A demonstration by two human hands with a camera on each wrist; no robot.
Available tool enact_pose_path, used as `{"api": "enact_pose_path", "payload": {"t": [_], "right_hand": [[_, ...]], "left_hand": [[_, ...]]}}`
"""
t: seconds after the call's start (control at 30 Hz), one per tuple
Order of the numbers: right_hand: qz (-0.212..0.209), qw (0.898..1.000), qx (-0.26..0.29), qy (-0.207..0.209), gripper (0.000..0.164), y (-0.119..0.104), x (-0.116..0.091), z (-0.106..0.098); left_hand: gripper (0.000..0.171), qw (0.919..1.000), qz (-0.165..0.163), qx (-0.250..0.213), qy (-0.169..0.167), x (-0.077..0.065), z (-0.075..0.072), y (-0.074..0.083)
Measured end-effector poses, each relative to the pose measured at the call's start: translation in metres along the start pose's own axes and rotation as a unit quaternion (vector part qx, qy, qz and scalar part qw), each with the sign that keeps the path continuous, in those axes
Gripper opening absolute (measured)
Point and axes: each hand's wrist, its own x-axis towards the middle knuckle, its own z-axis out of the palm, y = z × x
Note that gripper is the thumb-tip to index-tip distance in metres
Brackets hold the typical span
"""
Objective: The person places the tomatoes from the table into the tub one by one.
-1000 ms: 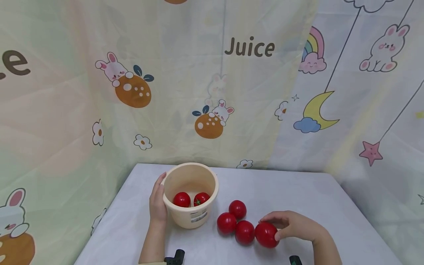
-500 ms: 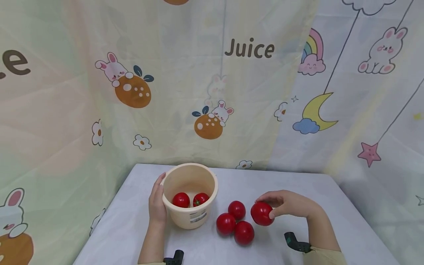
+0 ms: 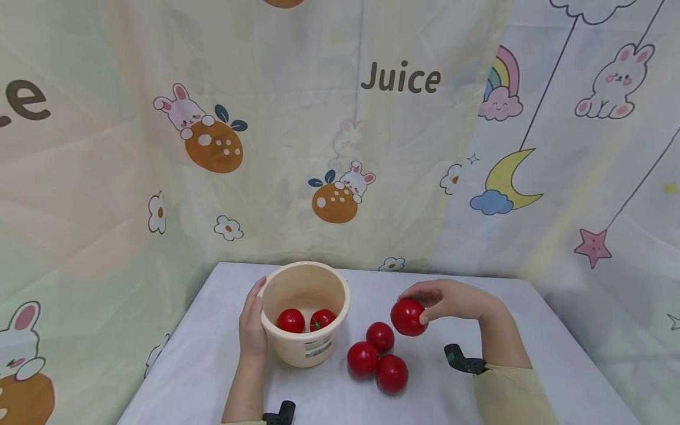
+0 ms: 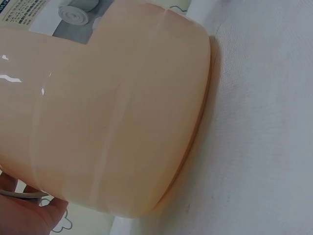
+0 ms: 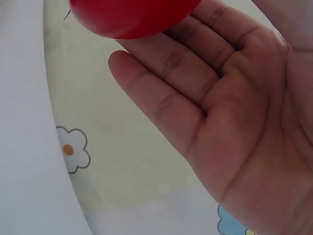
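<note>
My left hand (image 3: 253, 327) holds the left side of a cream plastic bucket (image 3: 305, 348), its fingers reaching up to the rim. Two red tomatoes (image 3: 290, 320) lie inside, one showing a green stem. The bucket's smooth outer wall (image 4: 112, 112) fills much of the left wrist view, with part of the hand at the lower left. My right hand (image 3: 459, 300) pinches another red tomato (image 3: 409, 317) between thumb and fingers, above the table and right of the bucket. In the right wrist view, that tomato (image 5: 132, 17) is partly cut off at the top.
Three loose tomatoes (image 3: 363, 359) sit close together on the white-covered table (image 3: 425, 407), right of the bucket. A printed curtain (image 3: 265, 195) hangs behind the table and along its sides. Each wrist wears a black device (image 3: 463, 360).
From beside the other loose tomatoes, my right hand has lifted one and carried it away from me and slightly left. The left hand and bucket have stayed put.
</note>
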Motion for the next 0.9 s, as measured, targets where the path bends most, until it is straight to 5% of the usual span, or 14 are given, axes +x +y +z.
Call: {"api": "enact_pose_path", "payload": {"t": [0.37, 0.9], "right_hand": [[0.013, 1.0, 0.004, 0.003, 0.058, -0.021, 0.016, -0.008], [-0.028, 0.999, -0.025, -0.009, 0.056, -0.052, 0.045, -0.019]], "left_hand": [[0.04, 0.9998, 0.004, 0.013, 0.014, -0.001, 0.001, -0.002], [0.039, 1.0, 0.0, 0.002, 0.006, -0.001, 0.001, 0.0]]}}
